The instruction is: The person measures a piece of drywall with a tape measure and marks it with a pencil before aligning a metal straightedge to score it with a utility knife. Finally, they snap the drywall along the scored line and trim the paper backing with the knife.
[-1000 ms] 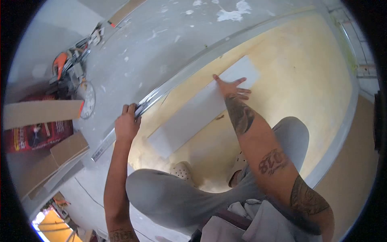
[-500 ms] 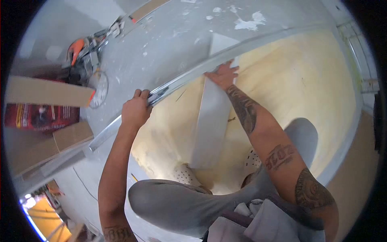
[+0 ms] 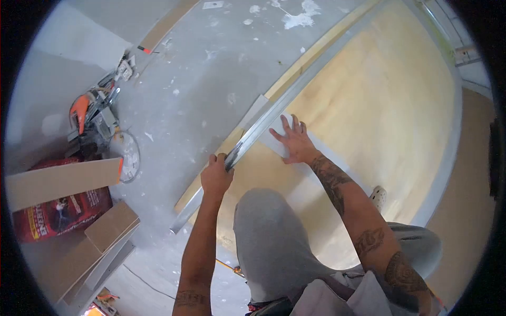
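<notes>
My left hand (image 3: 217, 175) is wrapped around a long, shiny metal channel (image 3: 263, 125), near its lower-left end. The channel runs diagonally over a large yellowish board (image 3: 400, 100), and a band of that board shows beyond it. My right hand (image 3: 296, 141) lies with fingers spread on a pale grey strip of board (image 3: 273, 143), just beside the channel. This strip passes beneath the channel, and my right forearm covers part of it. My knees and one perforated clog (image 3: 377, 196) are over the yellowish board.
Left are an orange-handled tool (image 3: 79, 111) among metal scraps, a red printed bag (image 3: 66, 213), and cardboard-coloured board pieces (image 3: 63, 183). White splatters (image 3: 303, 15) mark the grey floor (image 3: 195, 89). A yellow-orange object (image 3: 227, 266) lies near my left knee.
The view has shifted and turned. The channel now sits inward from the board's far edge, showing a yellow band beyond it. My left hand still grips it; my right fingers are spread wider on the strip.
</notes>
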Demonstrator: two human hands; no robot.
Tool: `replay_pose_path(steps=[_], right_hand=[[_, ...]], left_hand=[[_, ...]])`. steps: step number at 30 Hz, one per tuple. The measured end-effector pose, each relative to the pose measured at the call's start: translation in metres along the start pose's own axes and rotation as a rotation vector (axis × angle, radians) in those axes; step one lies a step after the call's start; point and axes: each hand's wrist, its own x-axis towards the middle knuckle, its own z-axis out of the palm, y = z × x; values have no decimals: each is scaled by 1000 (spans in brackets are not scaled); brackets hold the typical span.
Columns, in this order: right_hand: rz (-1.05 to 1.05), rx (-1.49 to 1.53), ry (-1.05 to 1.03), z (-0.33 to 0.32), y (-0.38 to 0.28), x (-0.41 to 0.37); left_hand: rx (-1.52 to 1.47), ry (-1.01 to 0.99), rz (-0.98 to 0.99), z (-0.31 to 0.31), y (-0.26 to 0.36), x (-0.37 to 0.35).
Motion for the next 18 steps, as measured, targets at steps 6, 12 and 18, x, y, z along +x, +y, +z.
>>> replay_pose_path(steps=[6, 12, 18], right_hand=[[18, 13, -102, 3, -9, -21], [215, -17, -200, 6, -11, -37], [472, 386, 386, 37, 33, 5]], left_hand=[[-53, -70, -9, 49, 4, -8], [-53, -72, -59, 53, 0, -7], [-55, -78, -69, 49, -9, -6]])
